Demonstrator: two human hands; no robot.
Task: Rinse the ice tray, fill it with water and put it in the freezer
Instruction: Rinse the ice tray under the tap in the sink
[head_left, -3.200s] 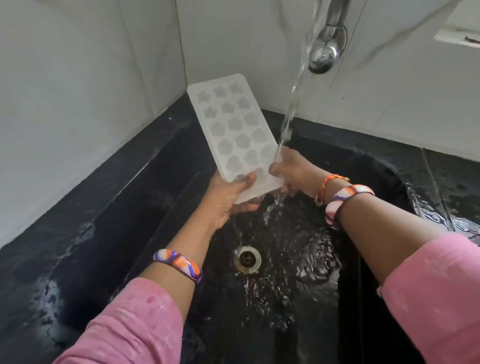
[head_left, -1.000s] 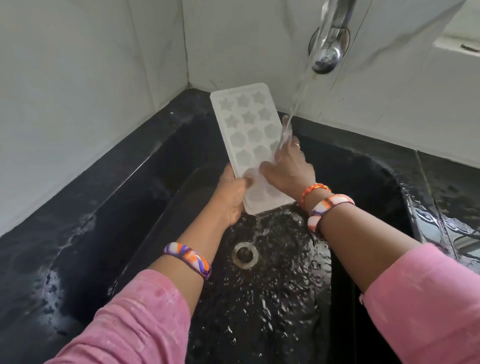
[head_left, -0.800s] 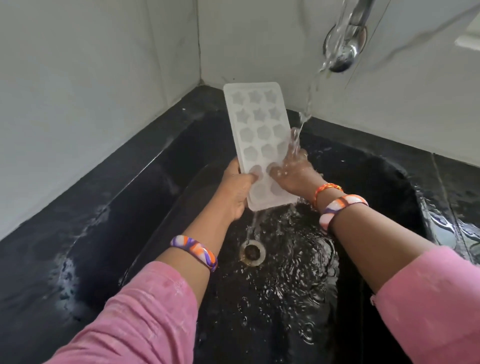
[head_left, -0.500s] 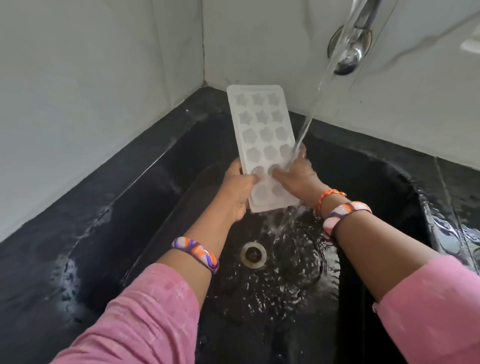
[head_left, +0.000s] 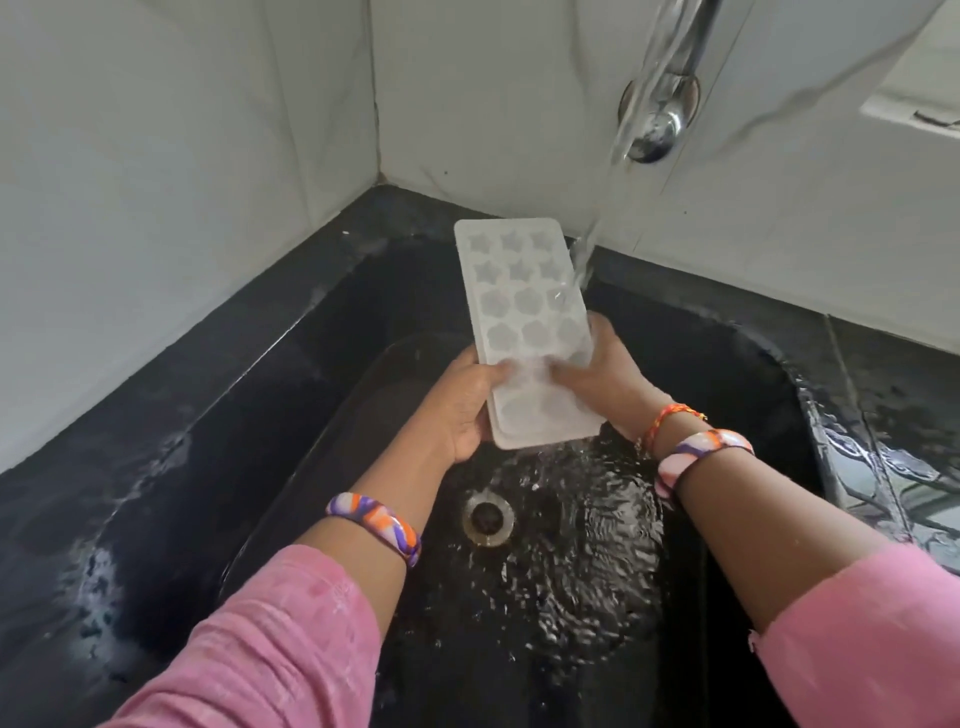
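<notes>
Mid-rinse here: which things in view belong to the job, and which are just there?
In the job:
ice tray
left hand
right hand
tap
water stream
sink

Just there:
drain
bangles
wall tiles

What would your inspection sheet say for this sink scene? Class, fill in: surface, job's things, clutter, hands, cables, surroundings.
Surface: black sink, wet, water pooling round the drain.
Job's things: white ice tray tilted over the basin, far end higher; tap running, stream striking the tray's right edge.
Clutter: nothing seen.
Hands: left hand holds the tray's near left edge; right hand holds its right edge.
Cables: nothing seen.
Surroundings: pale wall tiles meeting in a corner.
</notes>
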